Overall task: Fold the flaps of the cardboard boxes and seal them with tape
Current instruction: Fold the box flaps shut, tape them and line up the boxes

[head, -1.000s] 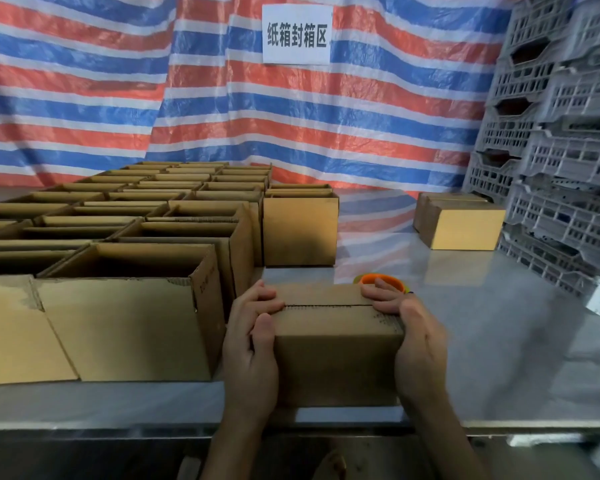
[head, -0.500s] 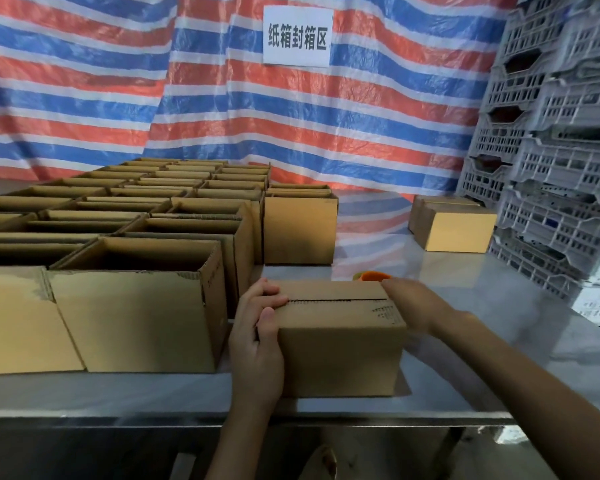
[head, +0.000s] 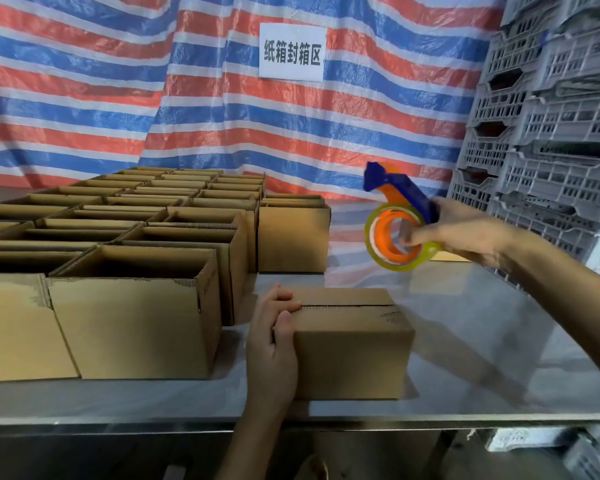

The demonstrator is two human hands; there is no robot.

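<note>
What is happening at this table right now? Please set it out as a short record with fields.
Place: metal table in front of a striped tarp
Left hand: holds the small box at its left end, flaps folded shut
Right hand: grips a tape dispenser in the air above the table
Tape on seam: none that shows
Waiting: open boxes in rows to the left
Right side: stacked grey crates

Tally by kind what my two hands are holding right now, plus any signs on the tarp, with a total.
Cardboard box, in the left hand: 1
Tape dispenser, in the right hand: 1
Paper sign: 1
Total: 3
</note>
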